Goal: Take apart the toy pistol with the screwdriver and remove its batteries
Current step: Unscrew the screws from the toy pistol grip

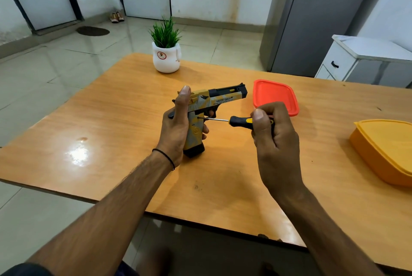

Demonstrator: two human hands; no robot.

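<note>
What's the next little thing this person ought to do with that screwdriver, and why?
Probably twist the screwdriver to loosen a screw. Its tip sits against the side of the pistol, at the top of the grip. The right hand grips the handle, and the left hand holds the pistol steady by its grip.

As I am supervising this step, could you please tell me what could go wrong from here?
1. The black-and-yellow-handled screwdriver has its tip at a hole in the grip of the yellow-and-grey plastic toy pistol; if it slips, it may jab the fingertips of the left hand curled just below.
2. A loosened screw could drop onto the orange wooden table and roll away: the red plastic lid lies beyond the right hand, not under the pistol.
</note>
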